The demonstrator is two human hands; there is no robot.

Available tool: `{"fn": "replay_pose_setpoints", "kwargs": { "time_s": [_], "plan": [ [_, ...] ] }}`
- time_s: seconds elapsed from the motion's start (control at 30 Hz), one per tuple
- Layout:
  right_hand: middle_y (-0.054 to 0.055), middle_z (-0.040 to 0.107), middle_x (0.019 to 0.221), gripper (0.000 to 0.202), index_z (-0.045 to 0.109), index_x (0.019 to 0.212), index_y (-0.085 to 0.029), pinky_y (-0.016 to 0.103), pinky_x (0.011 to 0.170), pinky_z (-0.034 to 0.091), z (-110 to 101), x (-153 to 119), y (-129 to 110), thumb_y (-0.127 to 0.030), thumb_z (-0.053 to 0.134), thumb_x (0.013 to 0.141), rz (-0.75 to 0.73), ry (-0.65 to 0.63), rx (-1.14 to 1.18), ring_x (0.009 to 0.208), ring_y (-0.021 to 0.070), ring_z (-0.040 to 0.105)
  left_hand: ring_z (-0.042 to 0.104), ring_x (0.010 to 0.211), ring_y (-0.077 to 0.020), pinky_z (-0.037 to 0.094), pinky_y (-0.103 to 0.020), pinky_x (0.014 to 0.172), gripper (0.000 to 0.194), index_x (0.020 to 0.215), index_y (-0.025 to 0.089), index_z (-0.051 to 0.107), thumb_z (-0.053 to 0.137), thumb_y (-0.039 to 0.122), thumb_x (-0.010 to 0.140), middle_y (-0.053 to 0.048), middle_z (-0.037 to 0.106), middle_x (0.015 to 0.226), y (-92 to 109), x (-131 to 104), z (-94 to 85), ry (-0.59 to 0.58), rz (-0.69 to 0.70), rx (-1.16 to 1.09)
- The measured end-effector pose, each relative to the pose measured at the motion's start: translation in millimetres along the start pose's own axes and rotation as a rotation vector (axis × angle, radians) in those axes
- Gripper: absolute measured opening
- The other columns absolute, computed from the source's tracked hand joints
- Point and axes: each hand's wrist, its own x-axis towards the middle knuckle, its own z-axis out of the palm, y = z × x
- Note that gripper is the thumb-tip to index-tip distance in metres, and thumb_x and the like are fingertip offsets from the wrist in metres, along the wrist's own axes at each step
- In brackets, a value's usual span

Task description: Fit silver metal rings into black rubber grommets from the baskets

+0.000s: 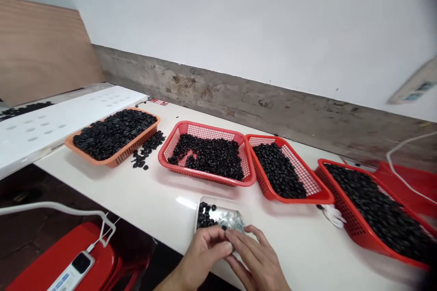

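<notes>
My left hand (205, 257) and my right hand (256, 258) meet at the front edge of the white table, fingertips pinched together. Between them is something small and dark, mostly hidden by the fingers. Just beyond the fingers lies a small shallow white tray (223, 201). Black rings (205, 213) fill its left side, and small shiny metal pieces (228, 219) lie on its right. Part of the tray's near side is covered by my hands.
Behind the tray stand a pink-red basket (207, 176) of black rings and two red baskets (291, 199) (362, 232) of small black parts. An orange basket (111, 162) of flat black pieces is at left, with loose pieces (146, 149) beside it. A red stool (92, 245) carries a white device (73, 273).
</notes>
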Motion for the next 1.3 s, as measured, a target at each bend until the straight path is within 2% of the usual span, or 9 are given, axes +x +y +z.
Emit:
{"fn": "replay_pose_setpoints", "kwargs": {
  "time_s": [0.37,0.47,0.6,0.77,0.97,1.03,1.1,1.2,1.3],
  "plan": [
    [0.01,0.075,0.104,0.046,0.047,0.141,-0.014,0.036,0.094,0.05,-9,-8,2,-0.014,0.055,0.096,0.042,0.031,0.009,0.094,0.0187,0.073,0.049,0.073,-0.0148,0.039,-0.027,0.074,0.025,0.077,0.01,0.071,0.07,0.035,0.082,-0.003,0.059,0.073,-3,3,11.6,0.017,-0.021,0.003],
    [0.012,0.073,0.113,0.048,0.044,0.143,-0.014,0.037,0.096,0.049,-11,-13,8,-0.024,0.056,0.098,0.049,-0.021,0.018,0.101,0.0204,0.071,0.048,0.07,-0.0139,0.037,-0.027,0.071,0.025,0.076,0.01,0.07,0.07,0.035,0.081,-0.003,0.059,0.071,-6,4,11.6,0.044,-0.035,-0.01],
    [0.016,0.067,0.125,0.058,0.042,0.145,-0.013,0.036,0.094,0.052,-12,-19,25,-0.043,0.056,0.097,0.192,-0.063,0.035,0.11,0.0242,0.067,0.047,0.067,-0.013,0.035,-0.026,0.069,0.025,0.075,0.01,0.07,0.072,0.035,0.078,-0.004,0.062,0.071,-5,8,11.2,0.097,-0.064,0.005],
    [0.013,0.068,0.12,0.053,0.044,0.143,-0.016,0.031,0.085,0.057,-10,-26,49,-0.043,0.054,0.098,0.329,-0.068,0.079,0.104,0.0212,0.068,0.05,0.07,-0.0143,0.037,-0.027,0.071,0.02,0.075,0.011,0.073,0.072,0.031,0.076,-0.004,0.064,0.071,-4,16,15.0,0.072,-0.089,0.039],
    [0.015,0.066,0.127,0.068,0.047,0.141,-0.015,0.039,0.092,0.052,-6,-33,45,-0.064,0.049,0.093,0.157,-0.103,0.014,0.11,0.0258,0.067,0.053,0.078,-0.0162,0.039,-0.027,0.073,0.017,0.076,0.012,0.074,0.073,0.029,0.074,-0.006,0.062,0.089,-7,21,13.6,0.096,0.005,0.04],
    [0.015,0.068,0.124,0.064,0.048,0.14,-0.014,0.04,0.095,0.048,-4,-29,38,-0.058,0.055,0.093,0.058,-0.085,-0.037,0.109,0.0255,0.067,0.052,0.076,-0.0156,0.039,-0.027,0.072,0.016,0.073,0.012,0.072,0.072,0.028,0.075,-0.004,0.059,0.083,-7,20,12.2,0.095,0.022,0.028],
    [0.014,0.07,0.12,0.05,0.05,0.138,-0.014,0.038,0.095,0.046,-1,-22,31,-0.042,0.057,0.097,-0.013,-0.068,-0.083,0.106,0.0227,0.069,0.049,0.074,-0.015,0.038,-0.027,0.071,0.018,0.071,0.012,0.07,0.071,0.029,0.077,-0.003,0.055,0.076,-7,18,12.0,0.075,0.032,0.019],
    [0.012,0.073,0.114,0.031,0.056,0.129,-0.013,0.037,0.094,0.044,3,-10,24,-0.024,0.05,0.101,-0.062,-0.051,-0.139,0.098,0.0186,0.071,0.048,0.073,-0.0152,0.038,-0.028,0.072,0.021,0.072,0.01,0.07,0.07,0.031,0.078,-0.002,0.054,0.073,-5,15,12.6,0.052,0.039,0.01],
    [0.012,0.074,0.111,0.028,0.061,0.121,-0.012,0.037,0.091,0.042,4,-1,20,-0.027,0.043,0.103,-0.083,-0.051,-0.208,0.095,0.0185,0.072,0.048,0.073,-0.0155,0.038,-0.028,0.071,0.023,0.069,0.011,0.068,0.07,0.032,0.077,-0.003,0.055,0.073,-4,13,12.0,0.076,0.044,0.014]
  ]
}}
